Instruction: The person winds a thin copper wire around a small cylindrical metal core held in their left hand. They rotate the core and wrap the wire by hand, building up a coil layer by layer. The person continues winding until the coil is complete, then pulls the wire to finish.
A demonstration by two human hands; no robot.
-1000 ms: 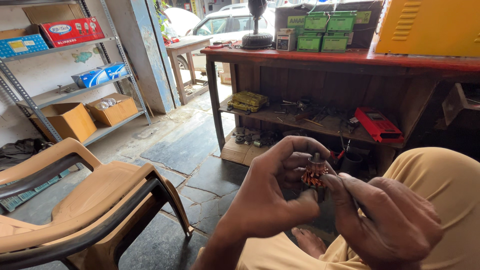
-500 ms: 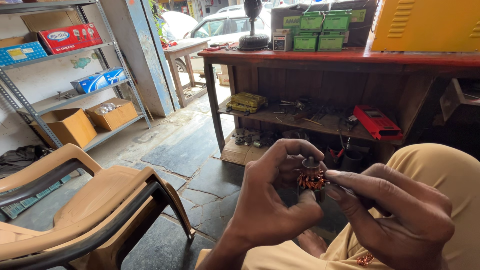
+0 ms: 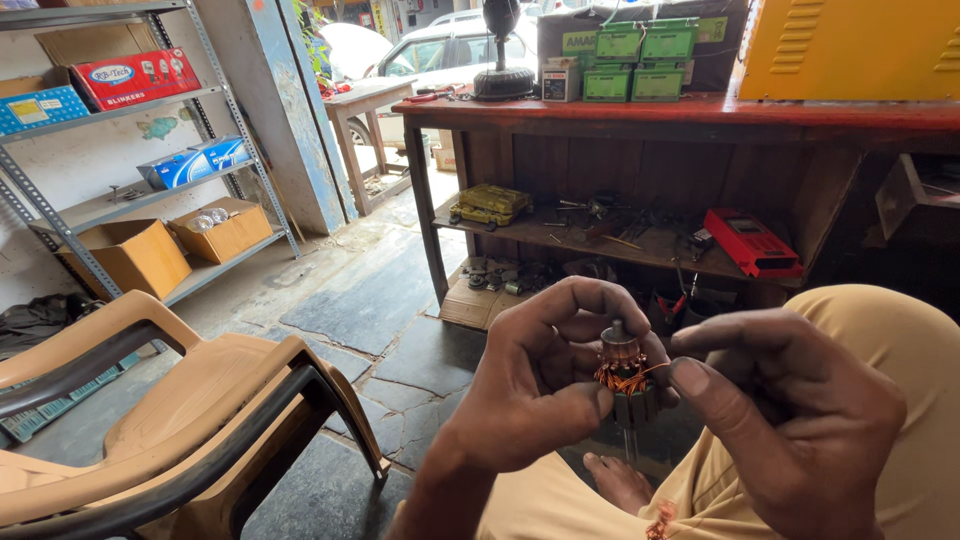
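Hands on small copper-wound motor armature (image 3: pixel 625 375), winding w/ thin copper wire (image 3: pixel 650 372).
L hand (image 3: pixel 535 400) clamps core; R hand (image 3: pixel 790 420) pinches wire; next calls for steady tension.

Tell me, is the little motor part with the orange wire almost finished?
Not yet, it seems. Done: copper wire already sits coiled around the small motor armature. In hand: the left hand grips the armature upright, and the right hand pinches a loose strand beside it. Left: that strand sticks out untucked, and a scrap of copper wire lies on the lap.
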